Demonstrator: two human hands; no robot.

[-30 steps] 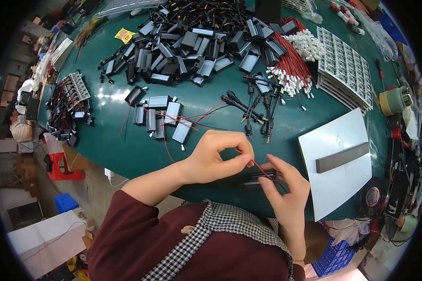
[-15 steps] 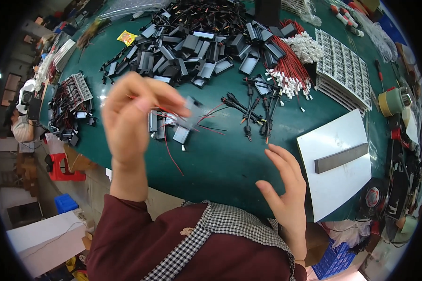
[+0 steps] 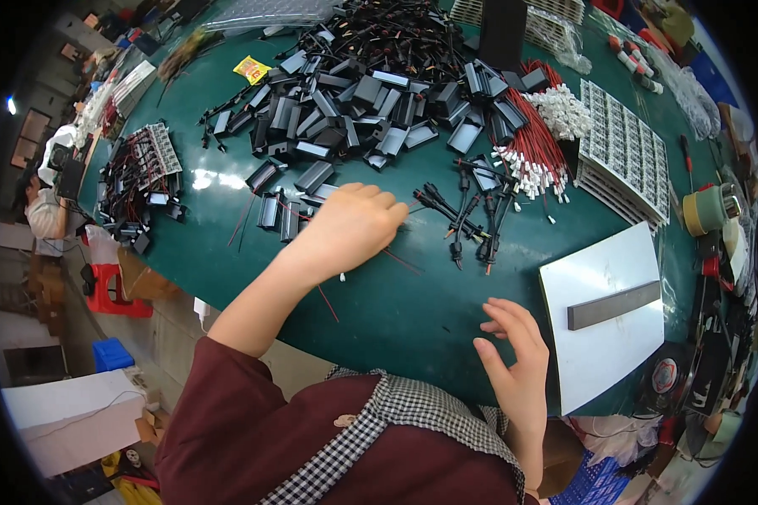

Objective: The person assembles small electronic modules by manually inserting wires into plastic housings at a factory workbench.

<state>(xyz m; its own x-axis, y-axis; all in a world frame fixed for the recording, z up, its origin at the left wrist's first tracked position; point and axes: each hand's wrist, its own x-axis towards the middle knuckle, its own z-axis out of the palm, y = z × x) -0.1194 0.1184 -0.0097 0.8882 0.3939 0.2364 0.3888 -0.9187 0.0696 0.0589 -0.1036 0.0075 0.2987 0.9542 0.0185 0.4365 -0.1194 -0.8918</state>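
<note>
My left hand (image 3: 352,220) reaches across the green table (image 3: 227,252), knuckles up and fingers curled down onto a short row of small black rectangular parts with thin red wires (image 3: 288,210). What lies under the fingers is hidden. Loose red wires (image 3: 328,303) run out from beneath the hand. Black plug leads (image 3: 463,223) lie just to its right. My right hand (image 3: 514,358) hovers near the table's front edge, fingers spread and holding nothing, next to a white sheet (image 3: 602,353) with a dark bar (image 3: 613,305) on it.
A big heap of black parts (image 3: 370,93) fills the far middle. Red wires with white plugs (image 3: 535,143) and stacked trays of small pieces (image 3: 627,151) lie at the right. Another wired pile (image 3: 139,181) sits at the left edge; tape rolls (image 3: 707,209) at far right.
Both hands were joined on a small wired part near the front edge. My left hand then swung up and left and now comes down on the row of black parts; my right hand opened.
</note>
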